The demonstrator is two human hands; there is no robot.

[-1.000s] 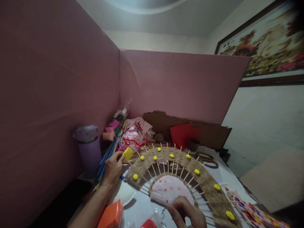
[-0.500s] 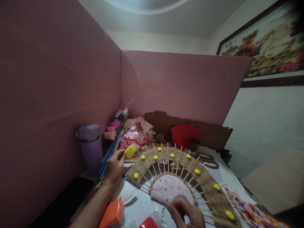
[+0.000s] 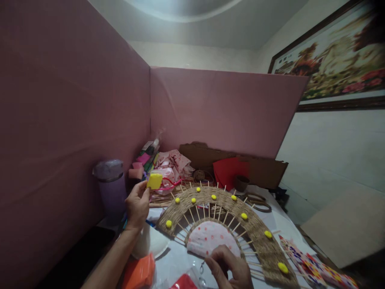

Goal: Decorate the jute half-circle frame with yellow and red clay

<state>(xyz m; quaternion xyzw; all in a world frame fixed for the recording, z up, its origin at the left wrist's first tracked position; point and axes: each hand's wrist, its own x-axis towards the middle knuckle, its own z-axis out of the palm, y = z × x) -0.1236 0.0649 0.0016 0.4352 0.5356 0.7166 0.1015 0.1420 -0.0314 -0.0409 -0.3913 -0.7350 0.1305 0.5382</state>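
My left hand [image 3: 138,206] pinches a yellow block of modelling clay [image 3: 155,181] by its edge, raised left of the woven arch. My right hand [image 3: 230,267] is curled with thumb and forefinger together, over the lower edge of a white half-round cloth panel [image 3: 212,237] with reddish dots. Whatever it may hold is too small or hidden to make out. Around that panel curves a fan-shaped arch [image 3: 255,228] of brown twine woven on thin wooden sticks. Several yellow clay dots [image 3: 213,197] sit spaced along the twine.
Orange clay [image 3: 140,271] and a red packet [image 3: 184,282] lie in front, beside a white dish [image 3: 150,242]. A purple tumbler [image 3: 112,190] stands left. Behind are pink cloth [image 3: 176,160], red sheets [image 3: 228,172] and scissors [image 3: 257,202]. Floral fabric [image 3: 313,261] lies right.
My left hand has lifted slightly and moved left, turning the yellow clay block more upright. My right hand keeps its pinch above the panel. The whole view has shifted a little.
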